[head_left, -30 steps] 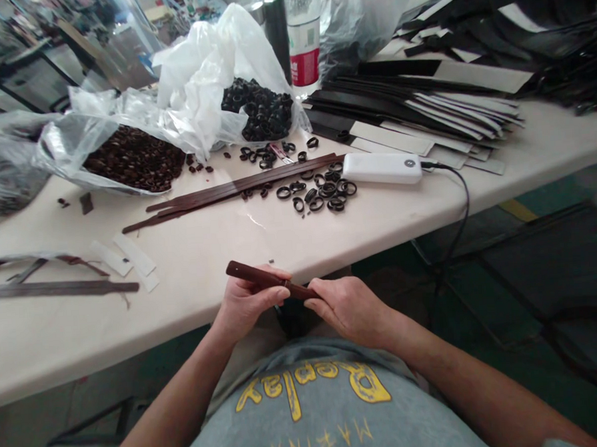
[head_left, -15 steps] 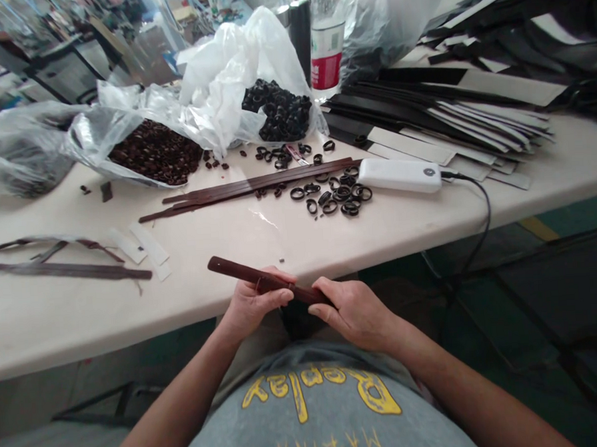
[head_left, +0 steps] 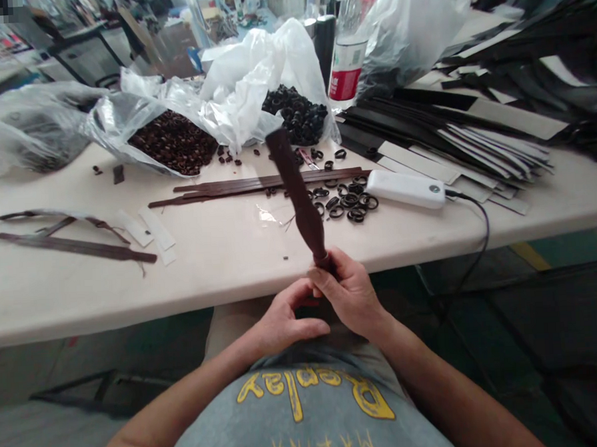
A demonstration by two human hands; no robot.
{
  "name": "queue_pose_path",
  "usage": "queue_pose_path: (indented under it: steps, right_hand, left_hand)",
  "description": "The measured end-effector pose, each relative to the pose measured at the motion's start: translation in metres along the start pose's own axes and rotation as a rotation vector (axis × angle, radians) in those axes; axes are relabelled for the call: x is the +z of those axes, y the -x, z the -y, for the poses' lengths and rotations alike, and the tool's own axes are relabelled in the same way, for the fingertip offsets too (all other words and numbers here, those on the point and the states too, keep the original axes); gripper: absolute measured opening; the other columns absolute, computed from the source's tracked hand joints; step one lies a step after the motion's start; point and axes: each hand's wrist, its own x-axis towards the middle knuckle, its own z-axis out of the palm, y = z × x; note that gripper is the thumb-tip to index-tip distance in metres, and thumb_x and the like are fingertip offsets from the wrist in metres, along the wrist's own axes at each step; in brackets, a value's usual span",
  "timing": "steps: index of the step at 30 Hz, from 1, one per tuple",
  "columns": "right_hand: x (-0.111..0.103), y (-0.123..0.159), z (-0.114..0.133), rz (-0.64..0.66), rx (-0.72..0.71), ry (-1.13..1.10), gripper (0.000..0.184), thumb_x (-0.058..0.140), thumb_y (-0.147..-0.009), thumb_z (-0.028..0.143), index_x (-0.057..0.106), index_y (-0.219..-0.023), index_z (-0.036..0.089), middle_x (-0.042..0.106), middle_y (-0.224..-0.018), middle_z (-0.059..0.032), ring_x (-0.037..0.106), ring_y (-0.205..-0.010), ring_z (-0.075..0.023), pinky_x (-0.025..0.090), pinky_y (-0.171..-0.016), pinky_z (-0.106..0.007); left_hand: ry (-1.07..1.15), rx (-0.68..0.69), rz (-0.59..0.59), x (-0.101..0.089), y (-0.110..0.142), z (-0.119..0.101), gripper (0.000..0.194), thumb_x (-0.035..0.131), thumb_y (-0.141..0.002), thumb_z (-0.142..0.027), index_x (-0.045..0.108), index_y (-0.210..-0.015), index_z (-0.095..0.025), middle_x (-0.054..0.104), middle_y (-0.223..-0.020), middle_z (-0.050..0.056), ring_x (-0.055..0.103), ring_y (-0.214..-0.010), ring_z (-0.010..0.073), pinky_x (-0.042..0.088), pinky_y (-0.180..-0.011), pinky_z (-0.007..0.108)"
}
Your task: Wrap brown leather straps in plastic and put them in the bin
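Observation:
My right hand (head_left: 355, 297) is closed around the lower part of a dark brown leather strap (head_left: 297, 190). The strap points up and away over the table edge, leaning left, with a wider section above my fist and a loose thread at its side. Just left of that fist is my left hand (head_left: 288, 321), thumb spread from the fingers and nothing seen between them. Its fingertips reach to the right hand and are partly hidden there. Beyond the held strap lie more brown straps (head_left: 216, 187) and a scatter of black loops (head_left: 350, 199).
Plastic bags hold small brown loops (head_left: 174, 144) and black loops (head_left: 297, 113). A white power bank (head_left: 405, 189) with a cable, a bottle (head_left: 347, 74) and stacked black strips (head_left: 423, 120) are at right. Brown strips (head_left: 74, 248) and white strips (head_left: 158, 236) lie at left.
The strap has swung from lying nearly level, pointing left, to pointing up and away. My left hand has let go of it and lies lower, beside the right.

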Motion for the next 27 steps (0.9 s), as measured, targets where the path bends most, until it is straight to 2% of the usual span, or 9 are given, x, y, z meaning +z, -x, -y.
queue_pose_path:
  steps: [3, 5, 7, 10, 14, 19, 22, 24, 27]
  right_hand:
    - [0.012, -0.014, 0.019, 0.0, 0.034, -0.235, 0.026, 0.062, -0.092, 0.045, 0.052, -0.086, 0.022, 0.056, -0.071, 0.0045, 0.055, -0.06, -0.0102, 0.049, -0.057, -0.022]
    - [0.017, -0.022, 0.026, 0.003, 0.006, -0.278, 0.028, 0.062, -0.091, 0.049, 0.054, -0.092, 0.022, 0.063, -0.082, 0.0014, 0.062, -0.07, -0.0119, 0.054, -0.066, -0.025]
    - [0.015, -0.029, 0.024, -0.004, -0.041, -0.228, 0.032, 0.06, -0.092, 0.053, 0.056, -0.101, 0.023, 0.067, -0.098, -0.0028, 0.066, -0.084, -0.0153, 0.056, -0.076, -0.029]
    - [-0.001, -0.035, 0.006, -0.058, -0.098, -0.046, 0.03, 0.057, -0.095, 0.049, 0.059, -0.108, 0.022, 0.067, -0.109, -0.006, 0.066, -0.097, -0.0189, 0.055, -0.085, -0.034]
    - [-0.026, -0.042, -0.026, -0.16, -0.104, 0.195, 0.026, 0.06, -0.094, 0.044, 0.063, -0.107, 0.022, 0.067, -0.111, -0.0077, 0.065, -0.099, -0.0217, 0.052, -0.089, -0.038]
    - [-0.041, -0.054, -0.056, -0.202, -0.034, 0.329, 0.031, 0.06, -0.09, 0.049, 0.066, -0.101, 0.02, 0.071, -0.102, -0.0098, 0.068, -0.092, -0.0243, 0.054, -0.081, -0.039]
    - [-0.04, -0.057, -0.066, -0.224, -0.03, 0.344, 0.033, 0.06, -0.089, 0.05, 0.067, -0.101, 0.019, 0.072, -0.099, -0.0106, 0.069, -0.09, -0.0254, 0.054, -0.081, -0.04]
    - [-0.037, -0.055, -0.061, -0.238, -0.07, 0.39, 0.031, 0.058, -0.092, 0.048, 0.066, -0.102, 0.019, 0.072, -0.102, -0.0112, 0.069, -0.091, -0.0257, 0.055, -0.082, -0.042]
    - [-0.026, -0.041, -0.029, -0.217, -0.305, 0.564, 0.023, 0.054, -0.096, 0.037, 0.065, -0.106, 0.02, 0.07, -0.112, -0.0127, 0.067, -0.102, -0.0274, 0.054, -0.088, -0.045]
  left_hand:
    - [0.031, -0.024, 0.031, 0.017, -0.004, 0.0, 0.047, 0.082, -0.072, -0.039, 0.069, -0.111, -0.016, 0.071, -0.106, 0.01, 0.065, -0.101, 0.0274, 0.051, -0.092, 0.04]
    - [0.063, -0.016, -0.044, 0.02, -0.007, -0.003, 0.038, 0.078, -0.077, -0.041, 0.071, -0.105, -0.016, 0.073, -0.1, 0.009, 0.066, -0.096, 0.0255, 0.053, -0.087, 0.037]
    - [0.099, 0.019, -0.141, 0.014, -0.01, -0.008, 0.037, 0.074, -0.081, -0.044, 0.071, -0.105, -0.016, 0.074, -0.096, 0.008, 0.068, -0.091, 0.0237, 0.053, -0.084, 0.035]
    - [0.213, 0.09, -0.319, -0.011, -0.011, -0.021, 0.043, 0.068, -0.086, -0.047, 0.067, -0.117, -0.017, 0.075, -0.093, 0.008, 0.071, -0.081, 0.0209, 0.055, -0.077, 0.032]
    - [0.29, 0.224, -0.616, -0.056, 0.0, -0.043, 0.052, 0.068, -0.086, -0.044, 0.057, -0.13, -0.019, 0.076, -0.092, 0.006, 0.072, -0.073, 0.0174, 0.055, -0.063, 0.025]
    - [0.363, 0.312, -0.793, -0.099, 0.021, -0.054, 0.064, 0.07, -0.085, -0.041, 0.047, -0.141, -0.022, 0.076, -0.091, 0.005, 0.073, -0.069, 0.0162, 0.053, -0.055, 0.022]
    - [0.398, 0.344, -0.84, -0.11, 0.032, -0.051, 0.064, 0.07, -0.085, -0.041, 0.047, -0.141, -0.021, 0.076, -0.088, 0.005, 0.07, -0.062, 0.0138, 0.05, -0.051, 0.02]
    - [0.378, 0.364, -0.821, -0.112, 0.038, -0.051, 0.063, 0.07, -0.085, -0.041, 0.047, -0.14, -0.02, 0.075, -0.086, 0.005, 0.068, -0.058, 0.0128, 0.047, -0.048, 0.019]
    - [0.282, 0.374, -0.687, -0.103, 0.045, -0.055, 0.057, 0.066, -0.089, -0.04, 0.049, -0.139, -0.019, 0.075, -0.087, 0.006, 0.069, -0.059, 0.0136, 0.047, -0.051, 0.02]
